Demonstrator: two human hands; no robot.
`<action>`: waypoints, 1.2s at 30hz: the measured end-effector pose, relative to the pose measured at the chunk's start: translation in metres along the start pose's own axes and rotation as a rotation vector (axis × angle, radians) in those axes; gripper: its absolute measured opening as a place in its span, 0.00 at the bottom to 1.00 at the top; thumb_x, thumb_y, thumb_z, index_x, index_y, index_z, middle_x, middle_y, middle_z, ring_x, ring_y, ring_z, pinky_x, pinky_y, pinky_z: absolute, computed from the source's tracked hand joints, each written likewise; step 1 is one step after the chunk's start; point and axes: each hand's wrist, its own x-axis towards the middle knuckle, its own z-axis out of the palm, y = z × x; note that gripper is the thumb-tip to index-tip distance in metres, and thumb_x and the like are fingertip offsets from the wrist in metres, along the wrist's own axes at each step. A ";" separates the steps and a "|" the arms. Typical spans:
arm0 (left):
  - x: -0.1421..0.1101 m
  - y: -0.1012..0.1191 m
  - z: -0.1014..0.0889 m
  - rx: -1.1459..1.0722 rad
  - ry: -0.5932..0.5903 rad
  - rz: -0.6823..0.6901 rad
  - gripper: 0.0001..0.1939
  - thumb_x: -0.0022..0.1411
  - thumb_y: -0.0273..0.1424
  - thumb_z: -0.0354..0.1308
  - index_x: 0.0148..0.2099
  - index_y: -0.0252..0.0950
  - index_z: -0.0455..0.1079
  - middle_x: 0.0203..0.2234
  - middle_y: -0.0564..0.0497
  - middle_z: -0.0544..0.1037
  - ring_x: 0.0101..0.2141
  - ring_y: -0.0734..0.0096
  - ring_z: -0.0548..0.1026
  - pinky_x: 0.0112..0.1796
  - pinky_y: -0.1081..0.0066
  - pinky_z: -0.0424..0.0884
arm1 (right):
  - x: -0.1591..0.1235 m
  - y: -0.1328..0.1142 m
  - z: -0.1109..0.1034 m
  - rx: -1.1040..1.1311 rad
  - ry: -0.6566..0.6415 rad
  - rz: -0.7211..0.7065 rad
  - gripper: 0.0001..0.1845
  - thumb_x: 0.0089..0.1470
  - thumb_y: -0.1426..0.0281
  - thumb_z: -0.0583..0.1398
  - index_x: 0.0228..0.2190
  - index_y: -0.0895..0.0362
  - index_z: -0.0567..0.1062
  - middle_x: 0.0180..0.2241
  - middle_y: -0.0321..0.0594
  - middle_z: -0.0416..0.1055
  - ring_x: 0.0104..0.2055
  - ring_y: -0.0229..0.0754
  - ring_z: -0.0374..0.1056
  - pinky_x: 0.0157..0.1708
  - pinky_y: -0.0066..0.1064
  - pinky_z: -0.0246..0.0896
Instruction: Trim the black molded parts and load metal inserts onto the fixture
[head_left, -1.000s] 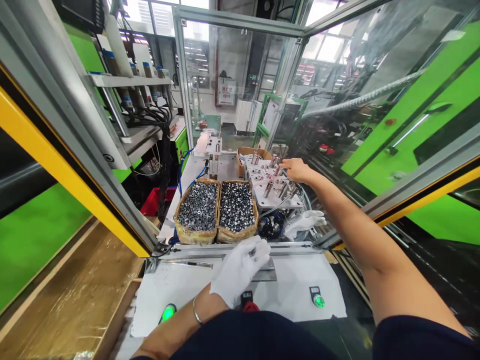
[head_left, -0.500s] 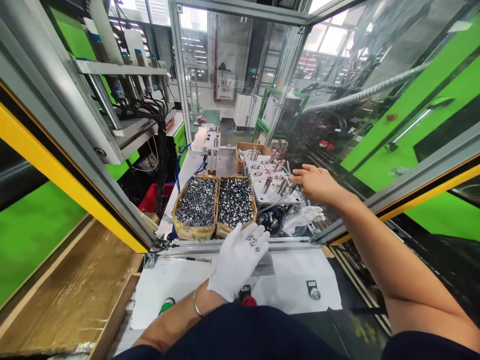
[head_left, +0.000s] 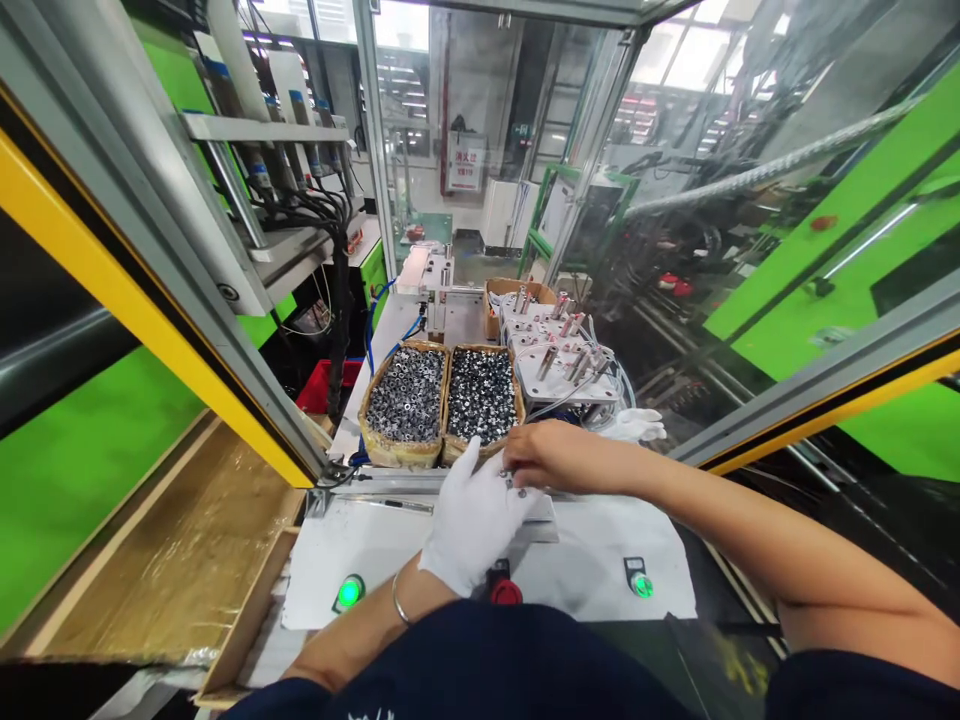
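Right fingers [head_left: 523, 458], pinch unclear, curl over nuts [head_left: 523, 492] in spread left hand [head_left: 472, 522]; a sign [head_left: 466, 165] reads "消火栓".

On the desk [head_left: 386, 335], a tub of rings [head_left: 401, 452] stands left of a tub of small parts [head_left: 455, 447]. The pin fixture [head_left: 561, 345] stands right of both, a carton [head_left: 492, 318] behind it. Small pieces [head_left: 522, 493] lie on the left hand [head_left: 472, 520], before the tubs; a pen [head_left: 405, 504] lies to its left.
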 end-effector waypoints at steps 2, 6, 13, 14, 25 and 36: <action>-0.001 0.001 0.001 0.005 0.010 0.004 0.24 0.71 0.41 0.41 0.43 0.28 0.71 0.39 0.43 0.78 0.40 0.67 0.76 0.52 0.61 0.69 | 0.002 0.001 -0.006 0.001 -0.025 0.034 0.06 0.55 0.72 0.60 0.35 0.60 0.77 0.35 0.43 0.75 0.36 0.41 0.69 0.37 0.29 0.60; -0.001 0.002 0.003 0.035 0.022 0.021 0.24 0.72 0.39 0.39 0.46 0.27 0.72 0.42 0.41 0.79 0.48 0.64 0.75 0.54 0.62 0.69 | 0.007 -0.010 -0.010 -0.116 -0.044 0.097 0.08 0.52 0.77 0.58 0.34 0.60 0.77 0.33 0.44 0.75 0.34 0.40 0.68 0.34 0.28 0.57; 0.004 0.009 0.006 0.076 -0.018 0.074 0.17 0.71 0.33 0.44 0.46 0.29 0.73 0.43 0.44 0.80 0.49 0.65 0.76 0.52 0.64 0.72 | 0.018 -0.017 -0.006 -0.312 0.011 0.163 0.09 0.53 0.75 0.56 0.32 0.62 0.77 0.33 0.48 0.75 0.32 0.40 0.68 0.30 0.29 0.54; 0.005 0.010 0.007 0.081 0.005 0.094 0.16 0.71 0.31 0.45 0.47 0.29 0.73 0.42 0.44 0.80 0.47 0.67 0.77 0.50 0.66 0.74 | 0.018 -0.017 -0.007 -0.293 0.022 0.145 0.09 0.53 0.75 0.56 0.32 0.62 0.77 0.33 0.47 0.75 0.32 0.40 0.67 0.30 0.29 0.54; 0.016 0.059 0.010 0.835 0.239 0.665 0.18 0.67 0.28 0.51 0.57 0.30 0.68 0.54 0.38 0.75 0.53 0.60 0.75 0.57 0.58 0.69 | 0.032 0.090 -0.099 -0.005 0.651 0.326 0.13 0.49 0.73 0.57 0.35 0.59 0.80 0.34 0.40 0.78 0.34 0.38 0.71 0.36 0.29 0.64; -0.003 0.077 -0.022 2.088 0.532 1.600 0.23 0.64 0.27 0.55 0.61 0.34 0.63 0.60 0.36 0.67 0.63 0.56 0.61 0.61 0.48 0.61 | 0.079 0.215 -0.129 -0.242 0.710 0.597 0.15 0.44 0.74 0.57 0.33 0.58 0.82 0.32 0.39 0.80 0.34 0.41 0.74 0.36 0.26 0.66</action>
